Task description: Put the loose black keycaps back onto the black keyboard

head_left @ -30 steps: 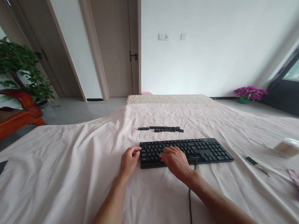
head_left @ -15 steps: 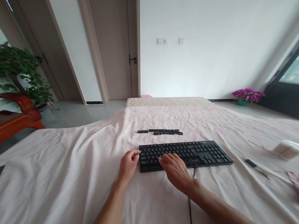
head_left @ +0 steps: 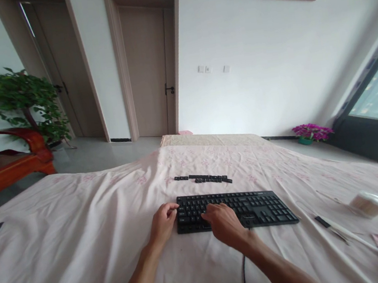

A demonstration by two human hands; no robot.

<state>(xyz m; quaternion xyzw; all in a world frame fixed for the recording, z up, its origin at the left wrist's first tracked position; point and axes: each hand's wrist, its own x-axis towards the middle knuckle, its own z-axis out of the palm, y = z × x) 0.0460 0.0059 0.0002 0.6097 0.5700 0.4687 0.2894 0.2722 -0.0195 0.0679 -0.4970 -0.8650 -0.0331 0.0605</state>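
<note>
Your left hand [head_left: 163, 223] sits at the left end of the black keyboard [head_left: 253, 205], its fingers half curled with the tips against that end. Whether they actually clasp the edge cannot be told from here. Your right hand [head_left: 225, 224] lies palm down over the keys on the left half, near the front rows, fingers bent onto them. Their tips are hidden, so whether they pinch a key cannot be told. The keyboard lies flat on the pale pink sheet [head_left: 66, 241], in the middle of the scene, its long side running left to right. Its black cable [head_left: 244, 278] trails toward you past your right wrist. Just beyond the keyboard, apart from it, a row of loose black keycaps [head_left: 203, 179] rests on the sheet. Well off to the right are a white round tub [head_left: 369, 203] and a thin dark-tipped tool [head_left: 329, 226].
</note>
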